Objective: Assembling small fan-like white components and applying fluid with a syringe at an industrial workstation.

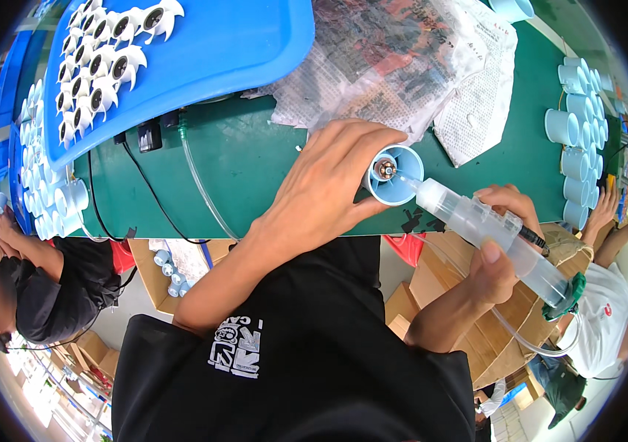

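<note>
My left hand (321,177) is closed round a light blue plastic cup-shaped housing (408,166) near the table's front edge. Its open mouth faces up, and a round metal part (384,169) sits inside. In my right hand (502,258) is a large translucent dispensing syringe (476,225), held slanting with fingers wrapped round its barrel. The syringe's thin tip reaches into the mouth of the housing, close to the metal part. A green cap (566,296) closes the syringe's back end, and a clear hose (528,345) runs from it.
A blue tray (248,51) with rows of white fan impellers (107,62) covers the far left. Newspaper sheets under plastic film (395,66) lie ahead. Light blue housings (578,140) stand stacked at right, more (56,199) at left. Cables (148,184) cross the green table (255,169). People work on both sides.
</note>
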The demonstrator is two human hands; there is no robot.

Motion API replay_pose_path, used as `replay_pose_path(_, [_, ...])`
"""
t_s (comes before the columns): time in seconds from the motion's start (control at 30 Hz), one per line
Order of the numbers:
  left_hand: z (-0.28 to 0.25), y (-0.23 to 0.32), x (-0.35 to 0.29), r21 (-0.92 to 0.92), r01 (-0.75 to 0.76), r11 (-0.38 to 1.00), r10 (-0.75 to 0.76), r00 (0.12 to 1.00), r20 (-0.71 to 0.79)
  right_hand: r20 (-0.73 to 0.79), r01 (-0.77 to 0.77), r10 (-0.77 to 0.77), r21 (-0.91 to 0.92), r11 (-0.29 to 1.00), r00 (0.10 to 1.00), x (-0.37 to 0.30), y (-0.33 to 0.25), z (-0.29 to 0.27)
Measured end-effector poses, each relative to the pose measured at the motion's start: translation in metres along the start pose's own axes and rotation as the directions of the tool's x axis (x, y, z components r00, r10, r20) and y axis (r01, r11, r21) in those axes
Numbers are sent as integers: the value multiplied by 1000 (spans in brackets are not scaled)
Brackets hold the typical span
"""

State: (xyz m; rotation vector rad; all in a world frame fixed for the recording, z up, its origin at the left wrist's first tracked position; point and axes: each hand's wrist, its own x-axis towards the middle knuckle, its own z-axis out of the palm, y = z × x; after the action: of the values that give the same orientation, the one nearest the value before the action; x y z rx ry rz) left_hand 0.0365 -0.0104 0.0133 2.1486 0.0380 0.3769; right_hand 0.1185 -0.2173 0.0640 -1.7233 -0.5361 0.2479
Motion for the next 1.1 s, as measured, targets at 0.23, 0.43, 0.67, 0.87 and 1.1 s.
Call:
replay_pose_path(0.23, [0, -2, 4, -4, -15, 1000, 15, 1000, 3, -5, 21, -21, -18, 1000, 1000, 1, 3, -3])
replay_pose_path(0.43, [-8, -2, 2, 32, 3, 999, -3, 1000, 21, -323, 121, 71, 536, 836, 944, 6, 16, 8])
replay_pose_path(0.67, [-2, -5, -6, -61, -30, 998, 32, 999, 18, -91, -90, 510, 944, 319, 856, 17, 53, 18])
replay_pose_path(0.87, [-3, -1, -7, -64, -12, 998, 12, 1000, 8, 46, -404, 509, 671, 622, 860, 33, 37, 23])
replay_pose_path(1.1, [-4, -6, -9, -73, -58, 996, 56, 998, -29, 49, -490, 562, 556, 671, 826, 37, 49, 13])
